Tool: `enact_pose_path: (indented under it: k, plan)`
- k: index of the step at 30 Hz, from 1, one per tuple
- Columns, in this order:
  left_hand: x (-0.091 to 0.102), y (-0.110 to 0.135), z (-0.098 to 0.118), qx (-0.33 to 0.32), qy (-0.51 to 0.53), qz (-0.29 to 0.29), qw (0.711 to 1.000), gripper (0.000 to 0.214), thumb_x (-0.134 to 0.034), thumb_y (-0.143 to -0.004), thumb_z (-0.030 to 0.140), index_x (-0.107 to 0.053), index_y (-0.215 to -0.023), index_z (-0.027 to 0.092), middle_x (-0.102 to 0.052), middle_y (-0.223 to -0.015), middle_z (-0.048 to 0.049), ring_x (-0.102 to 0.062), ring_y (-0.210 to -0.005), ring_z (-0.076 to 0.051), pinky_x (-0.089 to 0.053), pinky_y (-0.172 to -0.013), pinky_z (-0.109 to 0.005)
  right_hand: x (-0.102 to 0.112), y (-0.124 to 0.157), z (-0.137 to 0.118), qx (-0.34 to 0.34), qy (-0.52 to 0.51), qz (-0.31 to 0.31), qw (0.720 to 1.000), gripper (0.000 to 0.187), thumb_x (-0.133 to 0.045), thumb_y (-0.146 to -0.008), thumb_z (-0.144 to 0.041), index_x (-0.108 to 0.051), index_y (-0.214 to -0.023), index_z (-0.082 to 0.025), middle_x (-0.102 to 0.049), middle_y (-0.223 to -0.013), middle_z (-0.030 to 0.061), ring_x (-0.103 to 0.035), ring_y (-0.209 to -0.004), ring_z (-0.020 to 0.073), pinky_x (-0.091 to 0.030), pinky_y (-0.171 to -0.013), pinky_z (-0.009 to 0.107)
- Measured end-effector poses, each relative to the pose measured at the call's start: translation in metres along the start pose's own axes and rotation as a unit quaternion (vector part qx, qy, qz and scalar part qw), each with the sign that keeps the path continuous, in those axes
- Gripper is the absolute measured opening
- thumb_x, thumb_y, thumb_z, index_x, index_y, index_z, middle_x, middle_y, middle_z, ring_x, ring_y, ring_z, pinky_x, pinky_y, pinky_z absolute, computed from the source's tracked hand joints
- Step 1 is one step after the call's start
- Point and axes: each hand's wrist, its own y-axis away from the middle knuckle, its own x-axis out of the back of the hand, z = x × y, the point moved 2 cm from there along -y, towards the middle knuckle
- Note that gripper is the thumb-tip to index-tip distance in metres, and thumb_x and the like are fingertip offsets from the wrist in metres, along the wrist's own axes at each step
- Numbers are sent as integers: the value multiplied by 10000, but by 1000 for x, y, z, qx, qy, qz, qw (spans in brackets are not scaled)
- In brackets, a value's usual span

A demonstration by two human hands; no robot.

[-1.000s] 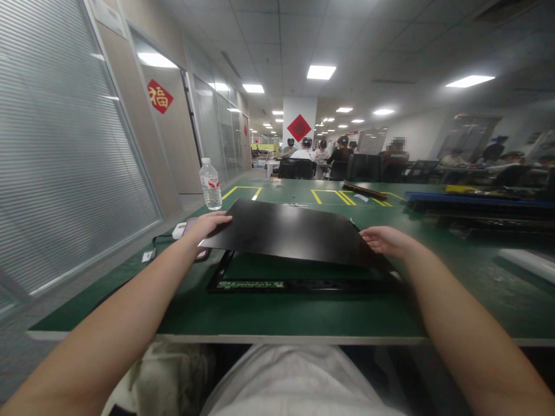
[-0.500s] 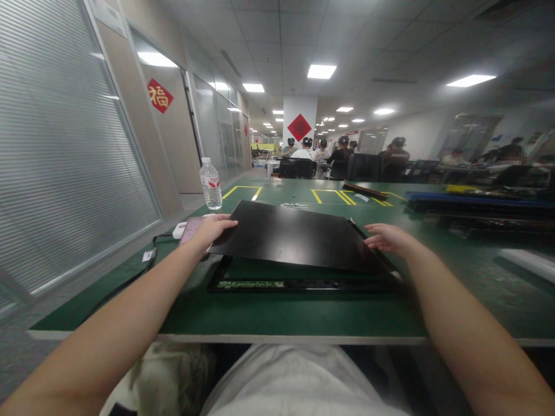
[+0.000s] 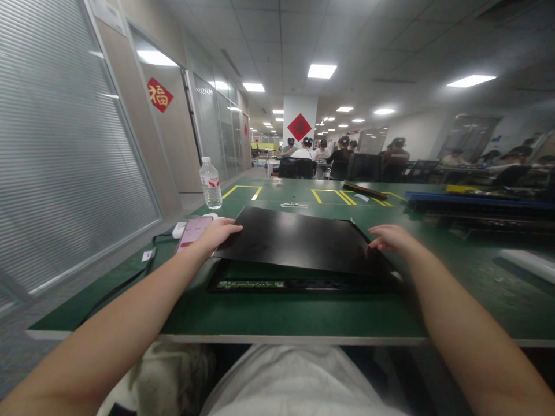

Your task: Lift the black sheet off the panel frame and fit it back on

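Observation:
A thin black panel (image 3: 299, 240) lies tilted over a black rectangular frame (image 3: 303, 284) on the green table (image 3: 269, 315). The panel's near edge is still raised a little above the frame. My left hand (image 3: 217, 232) grips the panel's left edge, thumb on top. At the panel's right edge, my right hand (image 3: 392, 238) holds on with curled fingers. A strip of green circuit board (image 3: 250, 284) shows along the frame's near left side.
A pink phone (image 3: 193, 232) and a white charger with a black cable (image 3: 178, 230) lie left of the frame. A water bottle (image 3: 210, 184) stands behind them. Yellow tape marks, dark trays (image 3: 477, 203) and seated people fill the far side.
Both hands have lowered the black panel toward the frame. Its near edge has dropped, and the gap under it has shrunk.

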Motion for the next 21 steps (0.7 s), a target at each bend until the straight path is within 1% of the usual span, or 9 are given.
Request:
enact_pose_path:
  k: [2, 5, 9, 14, 17, 21]
  plan:
    - [-2, 1, -1, 8, 7, -19, 1000, 152, -774, -541, 299, -708, -642, 206, -741, -658, -43, -711, -691, -277, -547, -645, -338, 0, 1, -1, 7, 18, 8, 1000, 226, -626, -818, -183, -672, -1027, -110, -674, -523, 89, -491, -346, 114, -265, -324, 174]
    - [-5, 1, -2, 8, 13, -25, 1000, 147, -774, -545, 307, -701, -627, 209, -729, -625, -37, -708, -673, -269, -544, -629, -327, 0, 2, -2, 23, 40, 17, 999, 250, -607, -824, -194, -674, -1046, -101, -669, -516, 90, -486, -346, 113, -262, -324, 172]
    - [-8, 2, -4, 15, 17, -36, 999, 190, -783, -519, 329, -710, -638, 200, -737, -638, -39, -706, -667, -254, -541, -636, -315, 1, 2, -3, 25, 102, 22, 994, 319, -586, -840, -229, -674, -1111, -85, -697, -574, 101, -504, -373, 113, -294, -349, 182]
    - [-10, 6, -2, 30, 17, -34, 999, 245, -826, -487, 338, -728, -667, 202, -744, -638, -43, -716, -713, -285, -549, -653, -338, 1, 1, -4, 35, 147, 25, 988, 372, -592, -842, -279, -668, -1151, -85, -726, -655, 111, -540, -416, 117, -328, -383, 193]
    - [-10, 7, -2, 42, 11, -29, 999, 260, -835, -475, 335, -734, -670, 195, -744, -634, -44, -715, -709, -289, -544, -641, -338, 1, 0, -3, 48, 164, 23, 985, 363, -569, -843, -253, -668, -1150, -88, -720, -638, 90, -548, -424, 115, -345, -398, 193]
    - [-10, 5, -5, 46, 4, -30, 999, 306, -830, -461, 354, -735, -690, 175, -748, -650, -47, -708, -699, -272, -522, -635, -317, 0, -2, -2, 72, 195, 19, 978, 343, -559, -832, -223, -683, -1123, -89, -721, -641, 76, -598, -471, 129, -410, -465, 205]
